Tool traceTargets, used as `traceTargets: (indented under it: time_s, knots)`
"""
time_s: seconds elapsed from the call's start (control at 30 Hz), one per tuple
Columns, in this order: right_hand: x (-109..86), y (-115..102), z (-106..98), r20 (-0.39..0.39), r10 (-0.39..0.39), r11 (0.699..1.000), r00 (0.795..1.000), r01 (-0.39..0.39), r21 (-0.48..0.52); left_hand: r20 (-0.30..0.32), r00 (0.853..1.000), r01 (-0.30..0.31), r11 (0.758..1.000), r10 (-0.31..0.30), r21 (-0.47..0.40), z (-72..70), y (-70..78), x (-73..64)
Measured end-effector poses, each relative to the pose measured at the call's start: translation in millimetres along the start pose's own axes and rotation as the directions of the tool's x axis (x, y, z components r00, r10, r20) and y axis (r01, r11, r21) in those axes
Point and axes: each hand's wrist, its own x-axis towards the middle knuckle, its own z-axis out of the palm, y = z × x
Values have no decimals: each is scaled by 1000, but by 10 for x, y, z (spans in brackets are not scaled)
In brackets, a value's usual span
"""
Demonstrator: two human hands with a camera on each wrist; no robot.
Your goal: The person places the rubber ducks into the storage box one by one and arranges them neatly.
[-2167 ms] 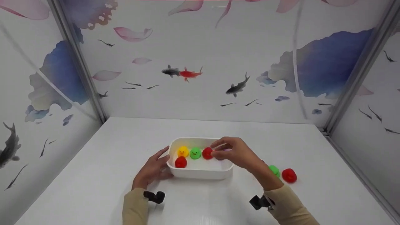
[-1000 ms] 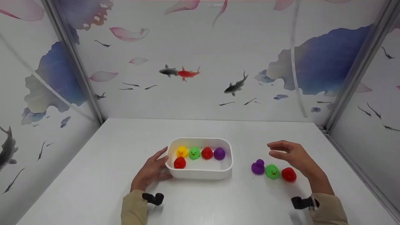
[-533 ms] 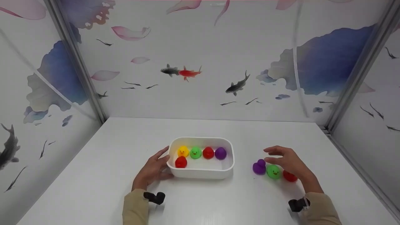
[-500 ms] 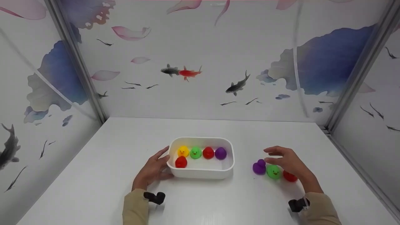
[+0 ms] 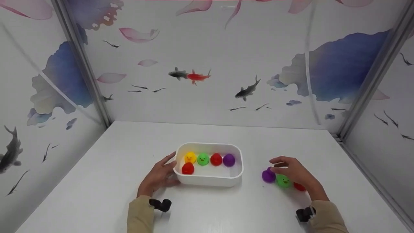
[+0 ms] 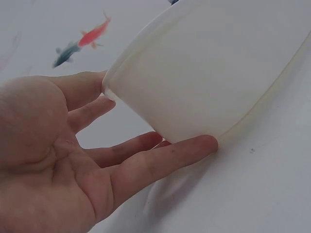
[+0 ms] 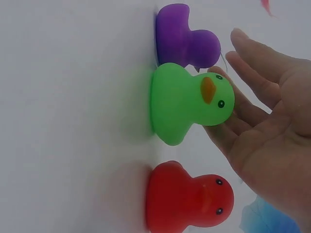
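Observation:
My left hand [image 5: 157, 177] rests against the left end of a white plastic tub [image 5: 210, 180], fingers mostly straight. In the left wrist view its fingers [image 6: 160, 158] touch the tub's rim and outer wall. The tub holds a yellow [image 5: 190, 157], a green [image 5: 203, 159], two red and a purple rubber duck [image 5: 229, 160]. At the right, my right hand [image 5: 292, 170] hovers with parted fingers over three more ducks. Nearest its fingertips is a purple rubber duck [image 7: 182, 39]; a green rubber duck [image 7: 189, 104] and a red rubber duck [image 7: 187, 199] stand alongside.
A white table [image 5: 207, 210] bears everything. White panels printed with fish and petals [image 5: 194, 106] close off the back and both sides, with metal posts [image 5: 81, 68] at the corners. Black straps with small devices [image 5: 160, 205] sit on both wrists.
My right hand placed a purple duck in the tub and let go, withdrew to the right, then came down and leftward to the other purple duck. The left hand stayed at the tub.

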Motion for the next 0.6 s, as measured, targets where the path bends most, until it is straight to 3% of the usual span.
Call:
traceTargets:
  time_s: [0.4, 0.6]
  knots:
    - [32, 19, -1, 60, -51, 999, 997, 50, 14, -4, 1000, 0, 1000, 0, 2, -16, 12, 12]
    - [37, 47, 19, 61, -25, 1000, 998, 26, -15, -19, 1000, 12, 1000, -11, 16, 2, 15, 6]
